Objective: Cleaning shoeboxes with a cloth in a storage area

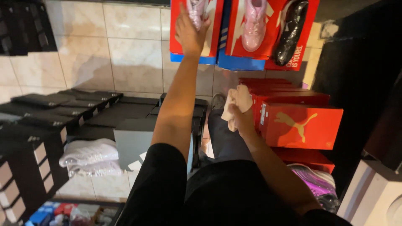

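The right hand (pixel 240 115) is clenched around a crumpled pale cloth (pixel 235 102), just left of the stack of red shoeboxes (pixel 299 125). Left of that stack lie black shoeboxes (pixel 63 111), with a pair of wrapped white shoes (pixel 90 157) before them. Above and beyond the stack, the left hand (pixel 189 31) reaches out, fingers spread flat on a pale pink shoe (pixel 197 10) lying on an open red box. Beside it sit 1 more pink shoe (pixel 254 23) and 1 black shoe (pixel 290 31).
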